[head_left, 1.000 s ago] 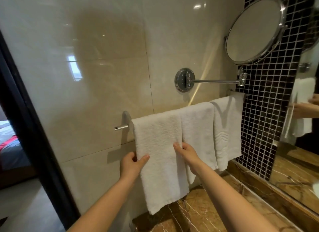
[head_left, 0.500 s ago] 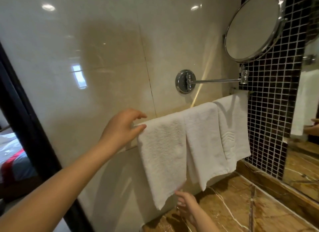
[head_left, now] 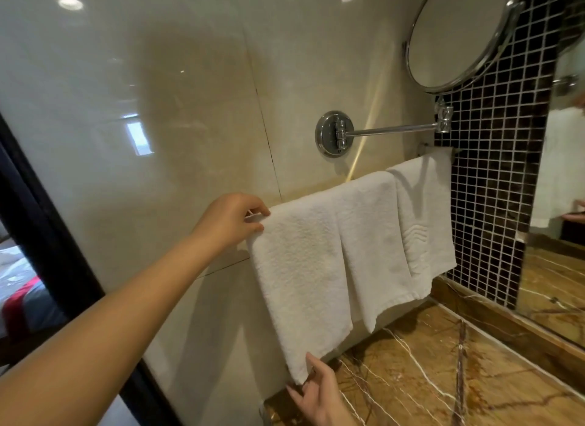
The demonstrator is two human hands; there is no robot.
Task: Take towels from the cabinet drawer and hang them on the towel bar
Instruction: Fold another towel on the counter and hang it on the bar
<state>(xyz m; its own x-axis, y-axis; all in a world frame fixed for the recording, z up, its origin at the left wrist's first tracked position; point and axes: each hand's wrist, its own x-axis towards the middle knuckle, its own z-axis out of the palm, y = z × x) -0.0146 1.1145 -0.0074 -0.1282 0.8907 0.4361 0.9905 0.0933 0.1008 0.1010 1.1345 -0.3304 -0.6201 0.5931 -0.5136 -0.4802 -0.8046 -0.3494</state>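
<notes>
**Top corner pinched, bottom hem under the thumb: squaring up the near towel**

Your left hand is up at the bar, thumb and forefinger closed tight on the top corner of the near towel, the other fingers curled loosely behind. Straight down from that pinch, your right hand meets the bottom corner. The thumb lies on the front of the hem and the fingers reach underneath, fairly straight. I can't tell whether they actually nip the cloth.

Away from your left pinch, the near towel drapes over the towel bar and overlaps the middle towel, which in turn overlaps the far towel. All three are up, so this looks like finishing work.

Now the hazards. Tug down with the right hand and only a two-finger pinch resists. The cloth can slide over the bar and pile onto the marble counter beside your right hand. Pull sideways toward your left pinch and the overlap may drag the middle towel askew (terry grips terry). Let go at the top first, with more cloth on the front than behind, and the heavier front may creep down. How much hangs behind the bar is hidden.
</notes>
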